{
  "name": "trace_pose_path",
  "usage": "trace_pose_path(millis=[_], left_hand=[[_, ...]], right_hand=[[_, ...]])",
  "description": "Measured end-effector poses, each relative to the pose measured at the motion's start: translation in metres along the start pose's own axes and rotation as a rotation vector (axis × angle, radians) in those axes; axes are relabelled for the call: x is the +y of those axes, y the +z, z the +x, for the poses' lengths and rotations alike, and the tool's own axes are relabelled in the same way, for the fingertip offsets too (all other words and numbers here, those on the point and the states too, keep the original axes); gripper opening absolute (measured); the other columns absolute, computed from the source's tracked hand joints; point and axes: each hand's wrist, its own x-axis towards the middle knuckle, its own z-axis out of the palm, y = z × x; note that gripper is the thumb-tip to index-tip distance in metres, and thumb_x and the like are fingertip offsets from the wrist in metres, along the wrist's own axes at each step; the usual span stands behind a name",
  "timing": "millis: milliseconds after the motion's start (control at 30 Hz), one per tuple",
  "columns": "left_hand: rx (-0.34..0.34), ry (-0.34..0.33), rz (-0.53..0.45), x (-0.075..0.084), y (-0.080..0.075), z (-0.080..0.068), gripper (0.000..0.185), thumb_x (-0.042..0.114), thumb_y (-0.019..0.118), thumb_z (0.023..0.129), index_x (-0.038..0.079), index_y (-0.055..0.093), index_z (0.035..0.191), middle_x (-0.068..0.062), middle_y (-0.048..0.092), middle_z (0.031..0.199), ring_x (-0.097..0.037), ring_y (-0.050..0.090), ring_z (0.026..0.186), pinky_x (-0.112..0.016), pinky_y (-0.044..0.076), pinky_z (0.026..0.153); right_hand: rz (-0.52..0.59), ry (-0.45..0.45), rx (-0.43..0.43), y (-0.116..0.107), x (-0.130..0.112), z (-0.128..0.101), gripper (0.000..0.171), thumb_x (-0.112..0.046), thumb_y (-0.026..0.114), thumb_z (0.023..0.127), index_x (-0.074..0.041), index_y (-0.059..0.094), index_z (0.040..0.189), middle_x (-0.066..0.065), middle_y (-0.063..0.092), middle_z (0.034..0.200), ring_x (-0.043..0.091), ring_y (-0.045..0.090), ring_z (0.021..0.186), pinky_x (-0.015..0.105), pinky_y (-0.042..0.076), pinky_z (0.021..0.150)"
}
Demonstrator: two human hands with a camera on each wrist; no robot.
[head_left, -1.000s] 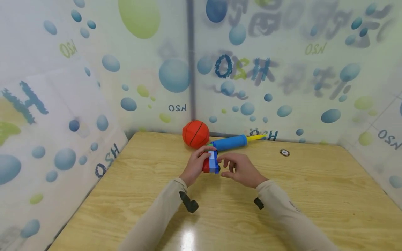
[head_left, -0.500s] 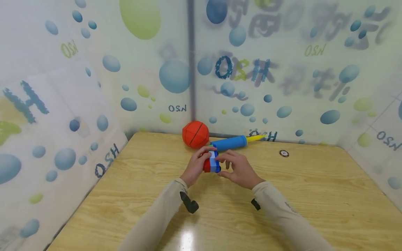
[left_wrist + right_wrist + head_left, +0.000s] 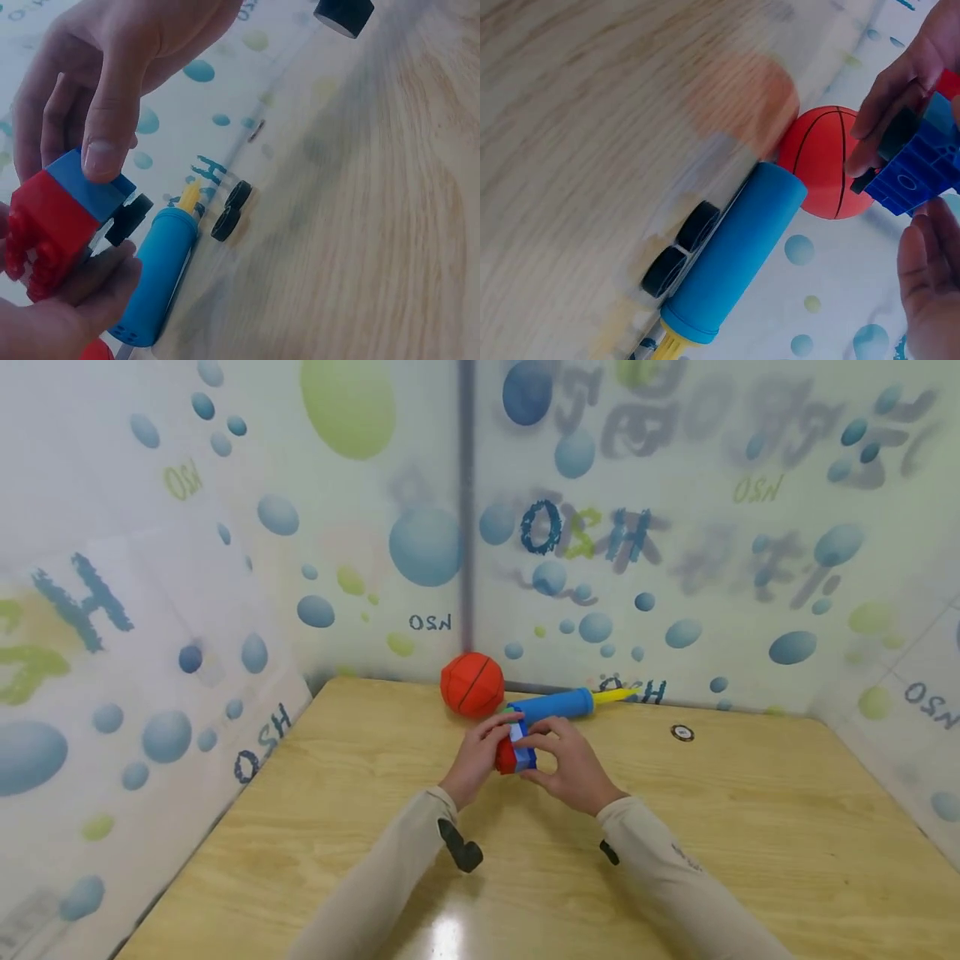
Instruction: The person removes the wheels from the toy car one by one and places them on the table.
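Bubble-printed walls [image 3: 712, 585] close in around the wooden table [image 3: 765, 827], and right in the middle, the two hands meet! Beige sleeves [image 3: 386, 877] angle inward from the near side, a black wrist mount [image 3: 461, 847] on the left. Between the hands, lifted off the wood, sits the red-and-blue block toy [image 3: 516, 752]. Left hand [image 3: 474, 756] grips its red side; right hand [image 3: 576, 768] comes from the other side, thumb and fingers pinching the blue part. Black wheels [image 3: 898, 133] show on the toy, right by the left hand's fingers.

Look beyond: the red ball [image 3: 472, 685] rests at the back, near the wall, and just beside it the blue pump [image 3: 555, 705] stretches rightward, yellow nozzle [image 3: 615, 694] outward. Toy and fingers cut across the pump's left end! Two loose wheels [image 3: 232, 209] sit beside the pump, and well to the right, a small round chip [image 3: 682, 732].
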Motion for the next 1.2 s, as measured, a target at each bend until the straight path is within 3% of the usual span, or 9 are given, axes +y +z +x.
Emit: trace_pose_path(millis=[200,400,567,767,933,1067,1200], left_hand=[[-0.074,0.035,-0.079,-0.001,-0.003,-0.001,0.047,0.013,0.03,0.102,0.01,0.054,0.143,-0.01,0.043,0.153,-0.024,0.057,0.116,-0.037,0.058,0.094],[-0.129,0.023,-0.128,0.002,-0.005,-0.003,0.056,0.004,0.03,0.094,0.01,0.048,0.147,-0.011,0.036,0.157,-0.027,0.058,0.118,-0.036,0.056,0.095],[-0.166,0.025,-0.167,-0.001,-0.007,-0.004,0.053,0.002,0.031,0.096,0.006,0.045,0.146,-0.017,0.037,0.154,-0.024,0.061,0.113,-0.036,0.056,0.096],[-0.193,0.048,-0.133,-0.004,-0.009,-0.004,0.041,0.011,0.036,0.104,0.005,0.047,0.143,-0.016,0.049,0.143,-0.02,0.068,0.106,-0.043,0.054,0.102],[-0.19,0.054,-0.125,-0.005,-0.009,-0.002,0.038,0.018,0.043,0.107,0.008,0.048,0.143,-0.015,0.061,0.133,-0.026,0.075,0.1,-0.051,0.052,0.103],[-0.206,0.029,-0.111,-0.007,-0.008,-0.003,0.041,0.019,0.045,0.108,0.006,0.045,0.146,-0.018,0.063,0.134,-0.026,0.076,0.1,-0.048,0.054,0.1],[-0.216,0.02,-0.073,-0.005,-0.007,-0.004,0.043,0.021,0.042,0.109,0.006,0.043,0.149,-0.019,0.063,0.135,-0.021,0.075,0.099,-0.045,0.055,0.099]], right_hand=[[-0.012,-0.004,-0.001,0.0,0.002,-0.004,0.04,-0.011,0.088,0.075,-0.014,0.076,0.113,0.008,0.064,0.115,0.024,0.06,0.109,0.043,0.057,0.092],[0.003,-0.005,0.002,-0.002,0.007,-0.01,0.04,-0.01,0.085,0.079,-0.016,0.074,0.117,0.008,0.064,0.119,0.024,0.061,0.111,0.042,0.058,0.092],[-0.032,-0.028,-0.011,-0.001,0.009,-0.013,0.045,-0.011,0.083,0.081,-0.02,0.072,0.123,0.009,0.063,0.121,0.023,0.06,0.113,0.041,0.059,0.091],[-0.108,-0.043,-0.048,0.0,0.006,-0.013,0.061,-0.024,0.085,0.08,-0.031,0.063,0.137,0.009,0.063,0.123,0.023,0.062,0.11,0.037,0.061,0.083],[-0.221,-0.049,0.007,0.003,0.005,-0.014,0.069,-0.032,0.09,0.073,-0.029,0.063,0.136,0.007,0.068,0.118,0.024,0.064,0.107,0.042,0.059,0.087],[-0.366,-0.114,0.084,0.006,0.002,-0.013,0.063,-0.037,0.09,0.072,-0.023,0.068,0.129,0.005,0.073,0.109,0.025,0.066,0.102,0.047,0.057,0.089],[-0.439,-0.183,0.14,0.005,0.001,-0.009,0.052,-0.034,0.088,0.076,-0.021,0.071,0.123,0.004,0.074,0.102,0.023,0.066,0.099,0.046,0.057,0.086]])
